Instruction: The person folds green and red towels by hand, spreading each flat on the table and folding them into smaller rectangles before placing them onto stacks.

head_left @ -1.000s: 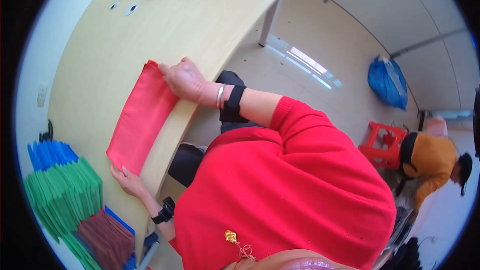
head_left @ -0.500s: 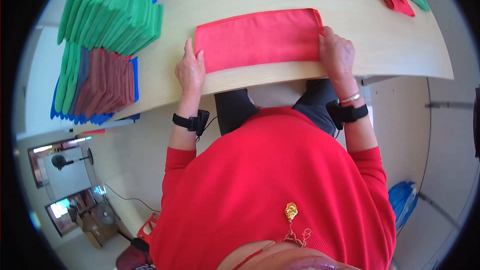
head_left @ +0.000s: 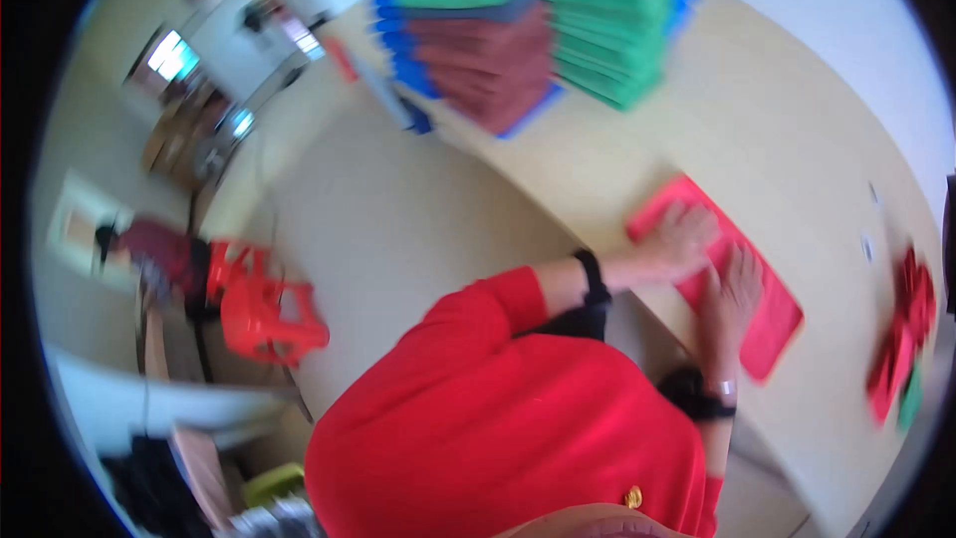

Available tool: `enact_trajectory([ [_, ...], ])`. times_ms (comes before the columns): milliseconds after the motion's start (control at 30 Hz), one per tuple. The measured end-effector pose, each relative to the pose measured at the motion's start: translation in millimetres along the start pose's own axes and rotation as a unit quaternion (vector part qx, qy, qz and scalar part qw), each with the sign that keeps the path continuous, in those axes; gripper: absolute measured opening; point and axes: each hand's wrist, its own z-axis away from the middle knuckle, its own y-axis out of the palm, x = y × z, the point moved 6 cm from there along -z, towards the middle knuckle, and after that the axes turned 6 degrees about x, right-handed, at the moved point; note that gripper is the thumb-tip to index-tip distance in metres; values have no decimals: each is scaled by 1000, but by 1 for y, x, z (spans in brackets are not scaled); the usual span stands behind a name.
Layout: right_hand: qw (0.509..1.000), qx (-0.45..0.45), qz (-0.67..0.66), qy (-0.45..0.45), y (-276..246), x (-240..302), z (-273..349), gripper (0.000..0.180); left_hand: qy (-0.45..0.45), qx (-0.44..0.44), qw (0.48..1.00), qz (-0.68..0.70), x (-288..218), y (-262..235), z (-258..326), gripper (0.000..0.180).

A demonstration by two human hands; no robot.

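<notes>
A folded red cloth [head_left: 772,324] lies flat on the pale table, slanting from upper left to lower right. My left hand [head_left: 682,241] rests on its upper part, fingers stretched out over the fabric. Beside it my right hand [head_left: 735,291] lies on the cloth's middle with the fingers extended, close to the left fingertips. Neither hand grips the cloth. Both wrists wear black straps, and the picture is somewhat blurred.
Stacks of folded green cloths [head_left: 607,30] and brown cloths [head_left: 488,55], with blue ones behind, stand at the table's far left. Crumpled red cloths [head_left: 904,334] and a green cloth [head_left: 910,399] lie at the right. Red plastic stools [head_left: 269,314] and a person [head_left: 164,264] are at the left.
The view has swung to the left, so stools and a person show. My hands have left the cloth's two short ends and come together flat on top of it.
</notes>
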Motion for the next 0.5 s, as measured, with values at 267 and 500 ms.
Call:
enact_trajectory([
  [267, 987, 29, 146, 62, -12, -43, 6, 54, -111, -2, 994, -17, 39, -12, 23, 60],
  [500, 984, 33, 123, 128, -12, -97, 31, 57, -159, -67, 985, -21, 51, -18, 32, 60],
])
